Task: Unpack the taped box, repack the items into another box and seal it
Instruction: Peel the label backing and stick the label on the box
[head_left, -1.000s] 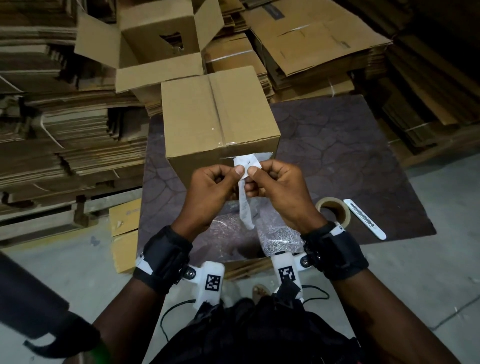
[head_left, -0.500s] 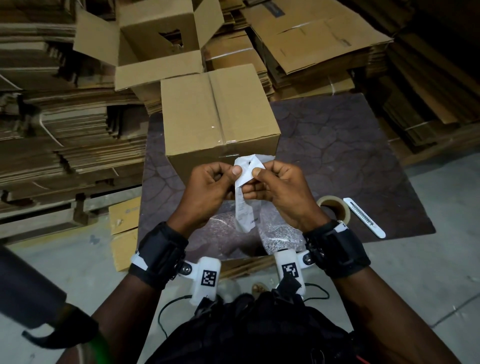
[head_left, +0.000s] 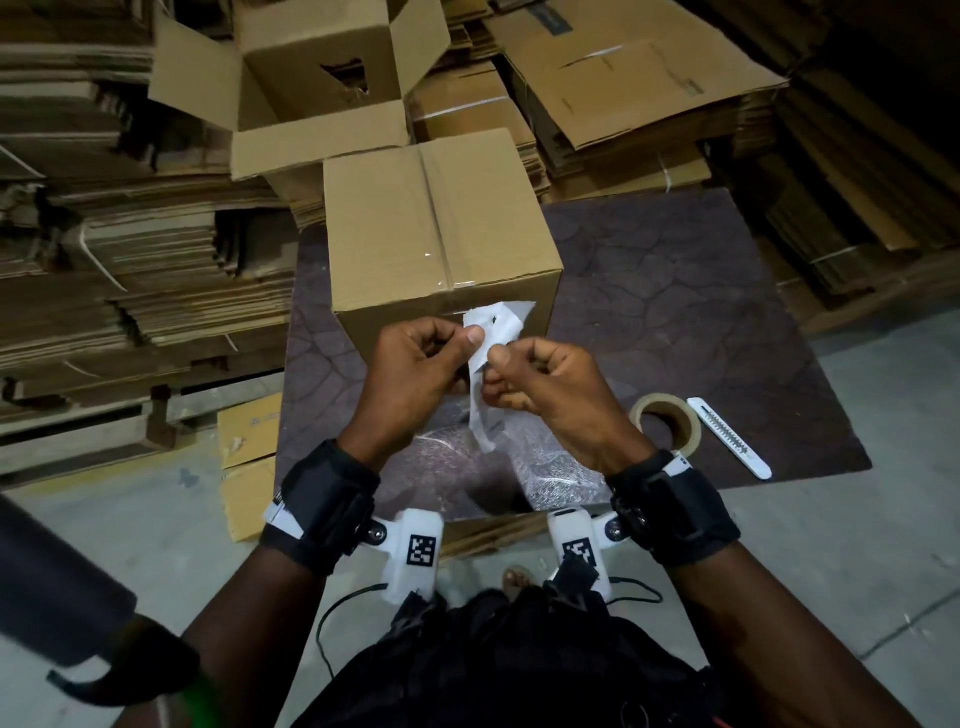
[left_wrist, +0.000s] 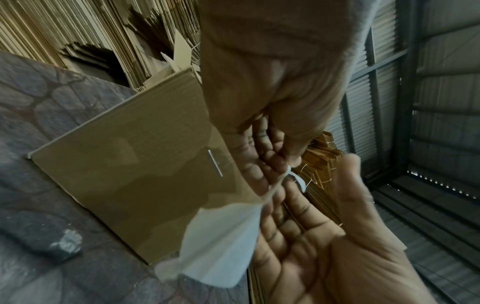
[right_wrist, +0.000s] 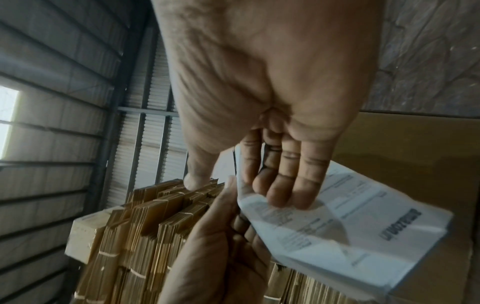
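**Printed slip pinched in front of the sealed carton**

I hold a white printed paper slip (head_left: 491, 358) between both hands, just in front of the near face of the closed brown cardboard box (head_left: 436, 244) whose top seam is covered with clear tape. My left hand (head_left: 415, 374) pinches the slip's upper edge between thumb and curled fingers; my right hand (head_left: 550, 395) pinches it just beside, thumb on top and fingers folded under. The paper is creased, its top flaring into a point and its lower end hanging down between my hands. From the right wrist view I see lines of small print and a bold dark word on it, too blurred to read.

The taped box stands on a dark mat with a cracked-stone pattern (head_left: 675, 291). Behind it, touching its far left corner, sits an open brown cardboard box (head_left: 317, 83) with its flaps spread and a ragged hole in its inner wall. Below my hands a sheet of clear bubble wrap (head_left: 545, 467) lies on the mat's near edge. To my right on the mat are a roll of beige packing tape (head_left: 667, 423) and, just beside it, a white snap-off utility knife (head_left: 727, 436). Stacks of flattened cardboard (head_left: 130, 270) surround the mat on a grey concrete floor (head_left: 857, 545).
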